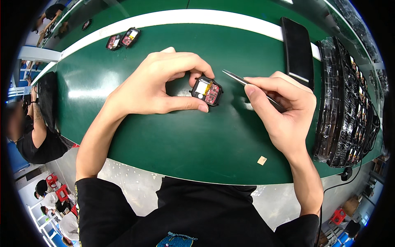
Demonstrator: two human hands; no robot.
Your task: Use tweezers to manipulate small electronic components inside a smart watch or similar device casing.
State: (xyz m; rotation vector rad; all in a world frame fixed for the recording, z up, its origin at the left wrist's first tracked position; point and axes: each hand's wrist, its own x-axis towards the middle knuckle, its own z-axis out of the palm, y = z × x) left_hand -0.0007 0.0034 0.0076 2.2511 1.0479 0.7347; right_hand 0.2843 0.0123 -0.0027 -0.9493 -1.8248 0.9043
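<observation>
Between the thumb and fingers of my left hand (164, 84) is a small black smartwatch case (207, 91). Its inside faces up, showing a red circuit board, a white block and a strip of yellow. My right hand (284, 105) pinches a pair of metal tweezers (236, 77), whose tips point up and left. The tips are apart from the case, a little above and to its right. Both hands are over the green table mat (185, 144).
Two similar open cases (130, 37) lie at the far left. A long black tray (297, 51) is at the far right, beside stacked trays (343, 103) of parts. A small beige paper piece (262, 160) lies near the front edge. Another person (39, 131) sits at left.
</observation>
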